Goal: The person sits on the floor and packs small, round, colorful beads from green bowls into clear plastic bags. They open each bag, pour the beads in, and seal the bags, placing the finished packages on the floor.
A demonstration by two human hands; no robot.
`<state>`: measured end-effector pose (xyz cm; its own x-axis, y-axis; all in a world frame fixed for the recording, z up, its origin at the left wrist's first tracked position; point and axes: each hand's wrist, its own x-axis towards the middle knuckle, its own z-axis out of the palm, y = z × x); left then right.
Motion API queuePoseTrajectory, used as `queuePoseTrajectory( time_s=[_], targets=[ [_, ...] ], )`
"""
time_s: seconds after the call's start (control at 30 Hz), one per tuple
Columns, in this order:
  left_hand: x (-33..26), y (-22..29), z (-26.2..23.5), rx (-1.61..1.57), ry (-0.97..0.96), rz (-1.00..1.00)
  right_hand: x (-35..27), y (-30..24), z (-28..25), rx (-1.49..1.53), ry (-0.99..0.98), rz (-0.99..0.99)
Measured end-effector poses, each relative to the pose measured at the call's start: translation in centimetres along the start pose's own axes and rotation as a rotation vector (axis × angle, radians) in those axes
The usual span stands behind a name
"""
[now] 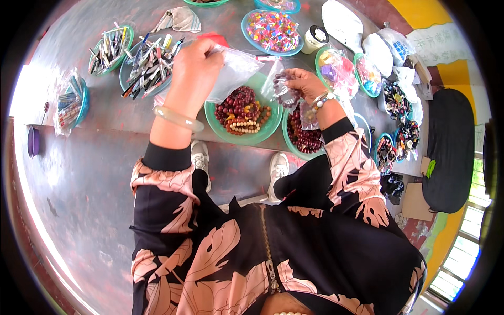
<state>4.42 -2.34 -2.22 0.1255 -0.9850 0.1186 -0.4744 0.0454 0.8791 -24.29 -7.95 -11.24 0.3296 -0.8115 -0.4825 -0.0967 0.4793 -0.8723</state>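
My left hand (197, 65) is closed in a pinch on a clear plastic bag (236, 68), which hangs over the far side of a green basin (215, 130). Dark red, orange and tan bead bracelets (239, 107) are heaped in that basin. To the right of the bag, my right hand (308, 85) grips a purplish bead bracelet (286, 94) between thumb and fingers. Some clear plastic hangs beside this bracelet; whether it encloses the beads I cannot tell. Below my right hand, a second green basin (287, 137) holds dark red bead strings (303, 137), partly covered by my wrist and sleeve.
Basins of pens (152, 63) stand at the left, by a folded cloth (180, 20). Behind are a basin of colourful small pieces (273, 31) and a lidded paper cup (315, 38). White bags (341, 23) and more filled basins line the right. My shoes (278, 170) are below.
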Motion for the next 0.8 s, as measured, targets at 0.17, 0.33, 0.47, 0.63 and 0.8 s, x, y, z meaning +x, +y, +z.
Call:
queuePoseTrajectory(
  time_s=[0.17, 0.33, 0.47, 0.63, 0.8],
  targets=[
    [-0.1, 0.2, 1.9, -0.011, -0.021, 0.002, -2.1, 0.7, 2.5, -0.424, 0.100, -0.111],
    [0.0, -0.1, 2.4, 0.029, -0.092, 0.040, -2.4, 0.2, 5.3, -0.396, -0.003, -0.234],
    [-0.7, 0.2, 2.9, -0.009, -0.318, 0.062, -3.8, -2.1, 6.9, -0.697, 0.058, -0.432],
    [-1.0, -0.3, 4.9, -0.159, -0.479, 0.038, -3.5, -3.8, 7.8, -0.440, -0.008, -0.637],
    [-0.7, 0.1, 4.8, -0.284, -0.459, -0.055, -4.7, -5.1, 8.4, -0.258, 0.068, -0.490]
  ],
)
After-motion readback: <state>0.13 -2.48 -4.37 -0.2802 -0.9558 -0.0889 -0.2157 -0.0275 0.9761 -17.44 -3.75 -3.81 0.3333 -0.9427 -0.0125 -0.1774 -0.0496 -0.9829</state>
